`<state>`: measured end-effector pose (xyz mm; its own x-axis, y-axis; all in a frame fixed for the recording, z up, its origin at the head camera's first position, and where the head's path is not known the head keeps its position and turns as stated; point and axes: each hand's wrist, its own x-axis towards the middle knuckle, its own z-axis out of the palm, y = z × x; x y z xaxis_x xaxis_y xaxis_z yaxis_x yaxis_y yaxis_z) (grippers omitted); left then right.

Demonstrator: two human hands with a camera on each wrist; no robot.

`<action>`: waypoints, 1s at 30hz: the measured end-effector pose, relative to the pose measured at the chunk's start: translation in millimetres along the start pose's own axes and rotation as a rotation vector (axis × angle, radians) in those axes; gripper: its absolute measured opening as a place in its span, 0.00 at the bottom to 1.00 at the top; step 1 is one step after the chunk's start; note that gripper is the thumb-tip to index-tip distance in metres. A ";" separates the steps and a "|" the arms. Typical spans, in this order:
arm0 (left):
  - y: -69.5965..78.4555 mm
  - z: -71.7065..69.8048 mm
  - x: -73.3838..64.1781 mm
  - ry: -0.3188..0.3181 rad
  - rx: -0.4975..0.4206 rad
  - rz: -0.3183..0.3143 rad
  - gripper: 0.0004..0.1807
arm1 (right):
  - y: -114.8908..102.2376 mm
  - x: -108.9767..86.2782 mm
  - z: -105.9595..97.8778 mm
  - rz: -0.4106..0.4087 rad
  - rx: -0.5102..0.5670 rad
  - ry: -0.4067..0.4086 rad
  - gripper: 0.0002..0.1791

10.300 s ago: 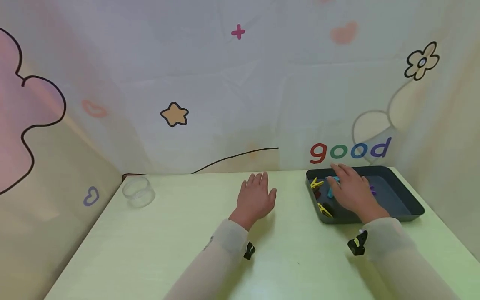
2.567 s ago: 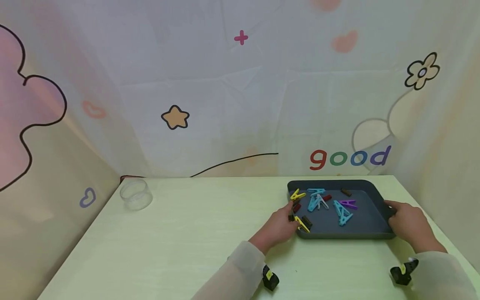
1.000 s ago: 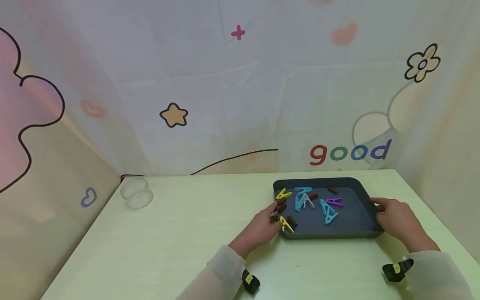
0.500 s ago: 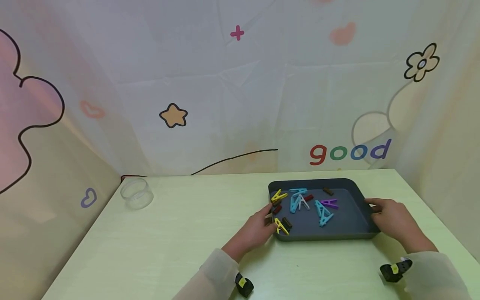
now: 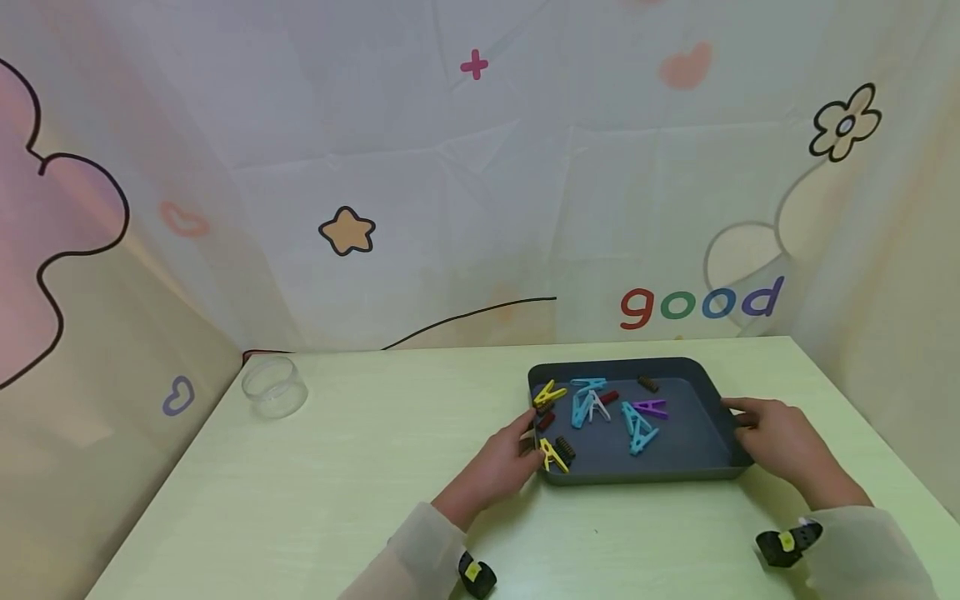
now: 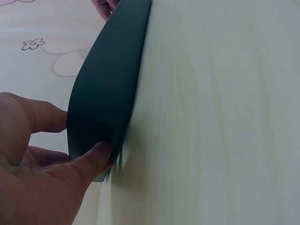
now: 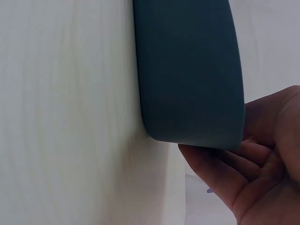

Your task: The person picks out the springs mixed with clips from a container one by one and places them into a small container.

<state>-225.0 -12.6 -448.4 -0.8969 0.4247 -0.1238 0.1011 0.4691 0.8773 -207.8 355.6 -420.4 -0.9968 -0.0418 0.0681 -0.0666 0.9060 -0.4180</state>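
Note:
In the head view a dark grey tray (image 5: 693,417) sits at the right of the table, with its left end in my left hand (image 5: 491,467) and its right end in my right hand (image 5: 787,442). Two yellow clips (image 5: 550,393), several light blue clips (image 5: 637,429), a white clip (image 5: 596,407), a purple clip (image 5: 649,407) and small brown and dark red clips (image 5: 565,450) lie in it. The left wrist view has my left fingers (image 6: 89,164) around the tray's end wall. From the right wrist, my right fingers (image 7: 213,171) curl at the opposite end.
A clear round container (image 5: 274,387) stands at the table's back left corner. Behind the pale table (image 5: 360,450) hangs a printed cloth (image 5: 450,208), which also closes off both sides.
Ten seconds ago my right hand was over the tray and my left above the table. Both hands then took the tray's ends, and it has slid left with its clips.

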 end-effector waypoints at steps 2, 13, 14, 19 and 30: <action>-0.3 -0.6 -1.5 0.001 -0.001 -0.007 0.36 | -0.6 -0.6 0.6 0.002 0.007 -0.003 0.25; -2.4 -5.0 -10.1 0.006 -0.020 0.005 0.36 | -3.1 -4.1 4.5 -0.003 0.039 -0.011 0.24; -2.8 -5.3 -10.7 0.005 -0.017 0.004 0.36 | -3.0 -4.5 4.9 -0.004 0.041 -0.012 0.24; -6.0 -8.2 -13.6 0.009 -0.019 -0.001 0.36 | -3.9 -5.9 6.9 -0.009 0.060 -0.021 0.24; -9.3 -13.5 -20.0 0.000 -0.167 0.017 0.37 | -4.8 -6.4 8.1 -0.007 0.112 -0.064 0.25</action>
<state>-213.8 -35.9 -447.8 -0.8958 0.4311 -0.1081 0.0433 0.3267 0.9441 -201.4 348.2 -426.3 -0.9968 -0.0781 0.0151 -0.0746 0.8531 -0.5164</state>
